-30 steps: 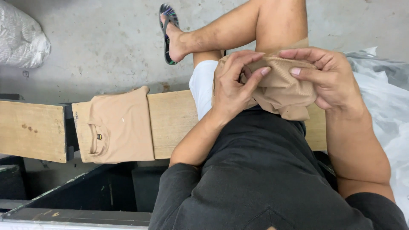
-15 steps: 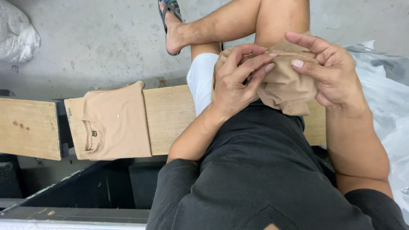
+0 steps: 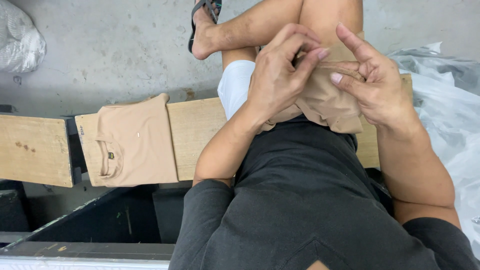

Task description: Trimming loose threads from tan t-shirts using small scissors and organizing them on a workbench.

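Head view: the left hand (image 3: 277, 75) sits near the centre, toward 12 o'clock, with thumb and forefinger pinched narrow on the ribbed edge of a tan garment (image 3: 320, 102) bunched in the lap. The right hand (image 3: 372, 82), at about 2 o'clock, has its fingers spread wide, the thumb pressing the same edge and the forefinger lifted clear. The garment lies against the dark shirt (image 3: 300, 200), over the white shorts (image 3: 235, 82), between both hands. At 9 o'clock a second tan shirt (image 3: 137, 142) lies folded flat, collar toward the viewer, on the wooden bench (image 3: 192, 132), well apart from the hands. A sandalled foot (image 3: 202, 27) rests on the concrete floor (image 3: 100, 50) at 11 o'clock; clear plastic sheeting (image 3: 445, 100) spreads at 3 o'clock.

To my eye the work here is finding and straightening the hem or collar. It would go best if both pinches stay on the seam itself, the cloth is drawn taut between them, and loose folds are shaken down before laying it flat
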